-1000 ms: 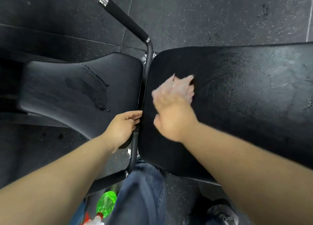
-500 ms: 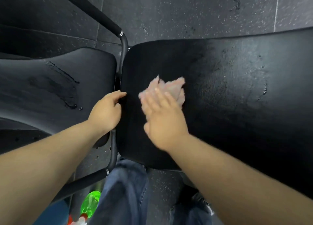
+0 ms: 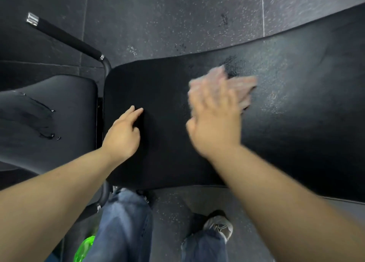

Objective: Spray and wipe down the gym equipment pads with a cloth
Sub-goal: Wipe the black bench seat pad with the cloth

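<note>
- Head view: a long black padded bench pad (image 3: pixel 286 135) is seen running from the centre out to the right edge, above a dark speckled rubber floor (image 3: pixel 158 15).
- A pale pink crumpled cloth (image 3: pixel 244 89) is found lying on the upper middle part of this pad, pressed under the right hand (image 3: pixel 215 121).
- The right hand is laid flat on the cloth with fingers straight and spread; cloth edges are seen past the fingertips on the far and right sides. Hand and cloth are blurred, so finer detail cannot be told.
- The left hand (image 3: pixel 122 135) is rested on the near left part of the same pad, fingers relaxed and nothing held. It is set apart from the cloth, to its left and nearer the person.
- Wet specks (image 3: pixel 234 64) are noted on the pad just beyond the cloth.
- A second black seat pad (image 3: pixel 65 108) is placed to the left, across a narrow gap, with wet streaks (image 3: pixel 42 121) on its surface.
- A black foam-covered metal handle bar (image 3: pixel 65 38) is seen rising from that gap toward the upper left.
- A translucent green spray bottle (image 3: pixel 84 248) is partly seen at the bottom edge, beside the person's blue denim trouser leg (image 3: pixel 122 222).
- A grey shoe (image 3: pixel 219 225) is seen on the floor below the bench pad.
</note>
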Tool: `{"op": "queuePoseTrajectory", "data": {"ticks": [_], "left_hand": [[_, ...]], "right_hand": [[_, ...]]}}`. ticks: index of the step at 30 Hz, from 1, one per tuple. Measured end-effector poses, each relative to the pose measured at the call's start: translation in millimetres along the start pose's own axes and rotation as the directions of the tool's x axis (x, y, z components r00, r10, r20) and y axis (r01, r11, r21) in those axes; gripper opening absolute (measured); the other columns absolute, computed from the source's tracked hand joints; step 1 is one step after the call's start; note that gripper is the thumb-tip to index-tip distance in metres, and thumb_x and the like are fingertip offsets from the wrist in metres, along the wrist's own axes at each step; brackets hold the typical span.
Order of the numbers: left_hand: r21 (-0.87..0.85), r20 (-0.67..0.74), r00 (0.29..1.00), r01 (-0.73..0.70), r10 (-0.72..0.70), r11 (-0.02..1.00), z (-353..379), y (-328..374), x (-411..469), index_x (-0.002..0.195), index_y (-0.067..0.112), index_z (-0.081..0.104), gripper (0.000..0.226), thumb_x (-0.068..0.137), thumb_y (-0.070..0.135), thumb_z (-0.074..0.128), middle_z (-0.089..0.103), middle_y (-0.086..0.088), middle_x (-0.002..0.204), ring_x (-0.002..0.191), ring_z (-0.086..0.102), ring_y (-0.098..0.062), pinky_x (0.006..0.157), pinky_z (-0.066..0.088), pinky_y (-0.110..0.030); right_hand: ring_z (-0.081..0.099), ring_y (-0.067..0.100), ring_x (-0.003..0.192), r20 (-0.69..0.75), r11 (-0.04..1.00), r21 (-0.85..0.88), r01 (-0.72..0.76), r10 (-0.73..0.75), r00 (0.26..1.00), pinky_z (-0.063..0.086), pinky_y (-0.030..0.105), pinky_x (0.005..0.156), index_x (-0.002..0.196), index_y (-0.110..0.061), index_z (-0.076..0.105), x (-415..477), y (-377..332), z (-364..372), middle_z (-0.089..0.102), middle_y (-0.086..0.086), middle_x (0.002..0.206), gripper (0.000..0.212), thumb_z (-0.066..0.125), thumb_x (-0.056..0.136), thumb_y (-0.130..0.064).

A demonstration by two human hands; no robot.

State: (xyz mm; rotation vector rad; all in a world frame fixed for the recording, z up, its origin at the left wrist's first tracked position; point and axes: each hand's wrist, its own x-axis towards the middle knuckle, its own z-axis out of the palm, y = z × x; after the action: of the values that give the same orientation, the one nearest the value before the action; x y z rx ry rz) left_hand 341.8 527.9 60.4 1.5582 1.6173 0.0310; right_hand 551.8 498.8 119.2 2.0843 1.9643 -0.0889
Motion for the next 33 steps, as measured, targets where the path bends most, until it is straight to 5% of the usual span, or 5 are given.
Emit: {"op": "queuePoseTrajectory", "data": {"ticks": [6,17,21,26,33], "left_hand": [[0.087,0.014,0.999,-0.044,0.043,0.995,12.4,31.7,-16.1,0.151,0.035,0.03,0.064,0.095,0.01,0.045,0.017,0.008,0.163,0.147,0.023,-0.018,0.113,0.028,-0.033],[0.0,0.002,0.995,-0.099,0.099,0.995,69.3,182.3,-82.6,0.152,0.04,0.027,0.062,0.097,0.017,0.047,0.011,0.01,0.163,0.149,0.019,-0.02,0.113,0.03,-0.034],[-0.059,-0.033,0.996,-0.089,0.087,0.994,78.4,190.6,-89.2,0.151,0.036,0.031,0.062,0.096,0.011,0.045,0.013,0.007,0.164,0.148,0.023,-0.02,0.114,0.032,-0.038],[0.035,0.055,0.989,-0.137,0.135,0.99,66.3,190.5,-89.6,0.151,0.038,0.03,0.062,0.096,0.013,0.045,0.016,0.007,0.163,0.142,0.035,-0.023,0.111,0.038,-0.043],[0.078,0.044,0.99,-0.14,0.137,0.987,74.2,238.6,-97.2,0.149,0.043,0.034,0.054,0.098,0.036,0.052,0.027,0.001,0.16,0.103,0.06,-0.015,0.075,0.048,-0.028]], "right_hand": [[0.044,0.022,0.138,-0.009,0.894,0.059,0.444,-0.444,0.896,0.021,0.04,0.111,0.133,-0.028,0.062,-80.6,20.7,22.7,0.056,-0.005,0.142,0.056,0.047,0.08,-0.04],[0.014,0.034,0.149,-0.237,0.872,0.102,-0.478,0.488,0.84,0.005,0.049,0.119,0.152,-0.027,0.034,-94.3,269.2,-82.5,0.023,0.005,0.162,0.067,0.03,0.086,-0.038],[0.03,0.031,0.145,-0.219,0.994,0.07,-0.083,0.096,0.971,0.009,0.047,0.116,0.14,-0.026,0.053,-112.9,133.4,-20.3,0.043,0.005,0.153,0.065,0.065,0.077,-0.037],[0.019,0.024,0.149,-0.073,0.936,0.103,0.335,-0.329,0.941,0.003,0.041,0.117,0.152,-0.028,0.034,-120.8,164.8,-34.2,0.029,-0.002,0.16,0.063,0.041,0.09,-0.037],[0.031,0.034,0.141,-0.316,0.859,0.063,-0.509,0.501,0.806,0.022,0.051,0.112,0.137,-0.025,0.052,-166.7,375.6,-110.8,0.041,0.004,0.153,0.059,0.032,0.083,-0.034]]}}
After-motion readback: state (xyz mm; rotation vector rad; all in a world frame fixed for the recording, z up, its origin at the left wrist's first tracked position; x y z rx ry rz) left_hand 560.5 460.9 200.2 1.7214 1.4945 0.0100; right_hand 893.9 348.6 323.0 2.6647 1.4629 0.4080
